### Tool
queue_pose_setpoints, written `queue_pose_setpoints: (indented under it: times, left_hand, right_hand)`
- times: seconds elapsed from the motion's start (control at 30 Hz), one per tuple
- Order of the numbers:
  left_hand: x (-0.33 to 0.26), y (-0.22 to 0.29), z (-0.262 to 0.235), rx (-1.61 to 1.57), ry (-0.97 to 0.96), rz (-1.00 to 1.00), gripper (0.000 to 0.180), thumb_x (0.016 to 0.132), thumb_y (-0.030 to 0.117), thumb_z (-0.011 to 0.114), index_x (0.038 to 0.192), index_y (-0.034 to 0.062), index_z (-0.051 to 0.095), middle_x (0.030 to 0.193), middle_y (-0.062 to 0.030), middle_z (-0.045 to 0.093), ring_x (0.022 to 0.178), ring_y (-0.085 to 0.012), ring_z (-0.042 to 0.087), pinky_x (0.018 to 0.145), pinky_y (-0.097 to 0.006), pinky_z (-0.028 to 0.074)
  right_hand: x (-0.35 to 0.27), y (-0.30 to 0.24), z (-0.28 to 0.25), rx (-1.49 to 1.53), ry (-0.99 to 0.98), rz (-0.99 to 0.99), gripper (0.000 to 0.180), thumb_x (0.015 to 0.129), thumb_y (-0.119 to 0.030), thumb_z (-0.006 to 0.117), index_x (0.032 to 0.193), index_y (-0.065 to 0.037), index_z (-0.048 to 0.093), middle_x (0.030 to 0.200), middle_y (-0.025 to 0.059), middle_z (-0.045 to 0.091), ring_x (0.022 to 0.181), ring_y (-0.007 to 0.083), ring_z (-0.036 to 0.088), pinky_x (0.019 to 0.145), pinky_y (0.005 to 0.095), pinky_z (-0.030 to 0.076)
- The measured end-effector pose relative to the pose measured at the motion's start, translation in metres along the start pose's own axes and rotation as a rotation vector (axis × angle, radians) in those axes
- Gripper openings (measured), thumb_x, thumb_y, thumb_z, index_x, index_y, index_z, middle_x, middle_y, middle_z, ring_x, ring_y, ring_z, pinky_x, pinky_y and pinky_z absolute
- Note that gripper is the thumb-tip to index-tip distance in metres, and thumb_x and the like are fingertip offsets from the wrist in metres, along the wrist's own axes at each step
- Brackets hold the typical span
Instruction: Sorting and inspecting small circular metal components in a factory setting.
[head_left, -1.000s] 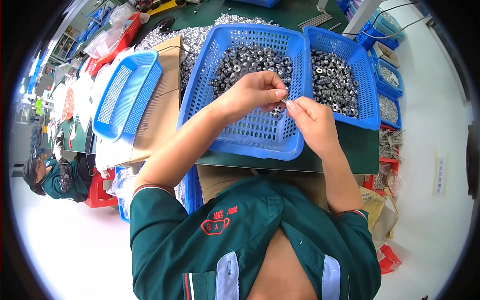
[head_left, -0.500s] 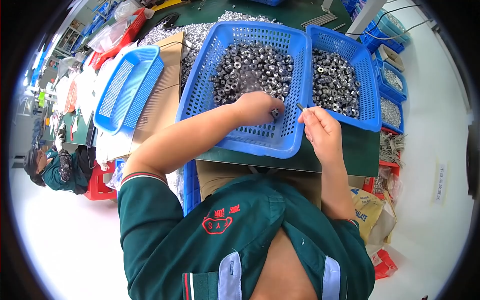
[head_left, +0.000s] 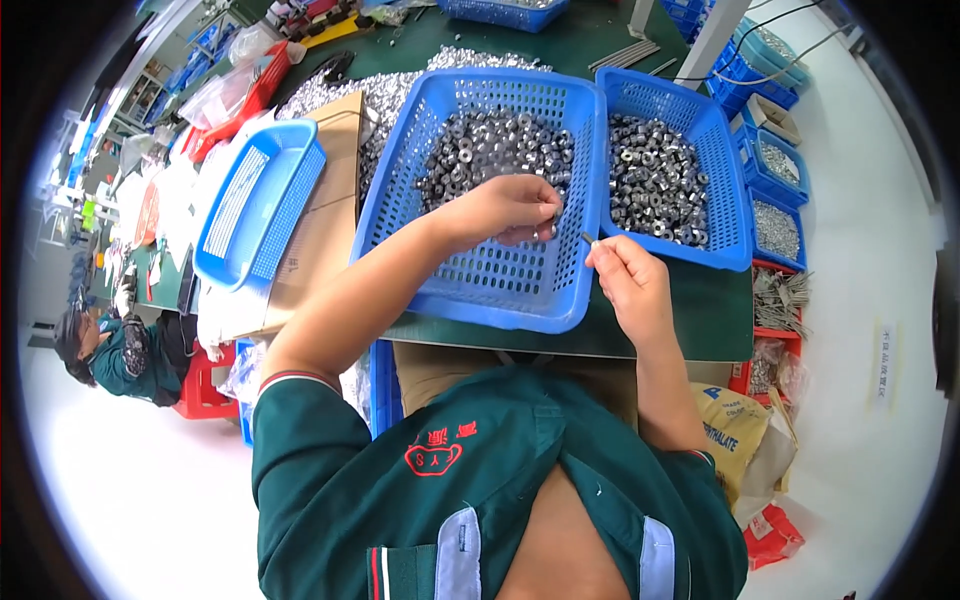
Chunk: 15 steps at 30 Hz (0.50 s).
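My left hand [head_left: 512, 210] hovers over the near part of the middle blue perforated basket [head_left: 520, 318], fingers pinched on a small metal ring whose exact shape is partly hidden. A pile of similar dark and shiny metal rings [head_left: 465, 155] fills the far part of that basket. Just past the basket's right wall, my right hand [head_left: 634, 290] pinches a thin dark rod [head_left: 588, 239], its tip pointing toward my left hand. Ring and rod are a short distance apart.
On the right stands another blue basket [head_left: 738, 215] of metal rings. A blue basket [head_left: 208, 262] rests on cardboard [head_left: 318, 235] at left. Behind lie heaped shiny parts [head_left: 400, 92] and metal rods [head_left: 625, 54]. A co-worker [head_left: 140, 350] sits far left.
My left hand has lifted slightly, with its fingers now turned toward the rod. The right hand still pinches the rod. The whole view has shifted slightly.
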<state>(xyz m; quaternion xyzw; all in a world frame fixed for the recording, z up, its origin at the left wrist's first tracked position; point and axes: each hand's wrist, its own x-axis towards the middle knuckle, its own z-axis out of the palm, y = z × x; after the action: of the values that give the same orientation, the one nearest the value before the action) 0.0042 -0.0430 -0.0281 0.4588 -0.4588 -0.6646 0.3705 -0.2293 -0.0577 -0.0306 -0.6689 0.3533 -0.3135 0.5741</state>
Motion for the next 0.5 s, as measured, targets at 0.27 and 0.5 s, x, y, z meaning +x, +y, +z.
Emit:
queue_pose_setpoints:
  times: [0.27,0.5]
  left_hand:
    - [-0.017,0.014,0.012,-0.359,-0.025,0.006,0.023,0.093,0.015,0.054,0.111,0.0022,0.059,0.083,-0.0055,0.059,0.063,-0.0083,0.047,0.054,-0.02,0.034]
    - [-0.016,0.007,0.01,-0.28,-0.034,0.074,0.017,0.092,0.017,0.058,0.102,0.0027,0.058,0.076,-0.0017,0.055,0.063,-0.0068,0.047,0.051,-0.02,0.032]
  right_hand:
    - [0.01,-0.008,0.01,-0.067,-0.004,-0.099,0.02,0.091,-0.016,0.059,0.084,0.002,0.061,0.063,0.0027,0.058,0.059,0.0047,0.048,0.053,0.0243,0.04]
    - [0.019,-0.006,0.018,-0.183,0.025,-0.219,0.018,0.089,-0.017,0.061,0.085,0.001,0.062,0.058,0.0064,0.055,0.052,0.0084,0.047,0.049,0.0269,0.038]
